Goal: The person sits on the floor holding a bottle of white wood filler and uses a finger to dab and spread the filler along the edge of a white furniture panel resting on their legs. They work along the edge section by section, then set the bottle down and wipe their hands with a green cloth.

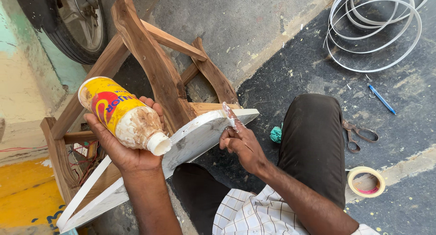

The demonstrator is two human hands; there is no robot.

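1. Ground: I sit over rough grey concrete (245,26) that meets a darker patch of black paving (318,76); a painted wall (18,80), cream above yellow, runs along my left, and one vehicle wheel (79,22) stands at the top left.
2. Chair frame (154,67): one bare wooden frame lies tipped before me, with one white-faced board (190,142) laid across it.
3. Coil: one loose coil of white edge banding (377,31) lies at the top right, well apart from my hands.
4. Bottle (120,115): one yellow plastic bottle with a red label, smeared with dried white glue, lies tilted in my left hand (131,149), fingers wrapped around it, nozzle pointing at the board.
5. Right hand (243,144): fingers closed on one small glue-coated spreader (230,115), its tip touching the board's edge.
6. Small items on the paving to my right: one pair of scissors (359,135), one tape roll (366,181), one blue pen (381,99), one green rag (275,134).
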